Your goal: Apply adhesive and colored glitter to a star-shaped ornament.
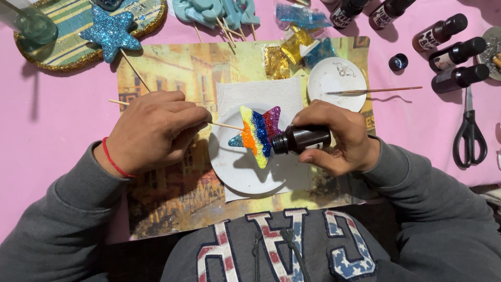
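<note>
Two hands work: left hand (pixel 156 130) pinches skewer (pixel 224 125) bearing rainbow glitter star (pixel 257 134); right hand (pixel 339 138), at 3 o'clock, grips tilted dark bottle (pixel 300 140) over white plate (pixel 235 172).

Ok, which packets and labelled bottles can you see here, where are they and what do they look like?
Held bottle: right hand, over the star, dark brown, on its side.
Bottles: top right, dark, black caps, pale labels.
Glitter bags: top centre, clear, holding gold and blue.
</note>
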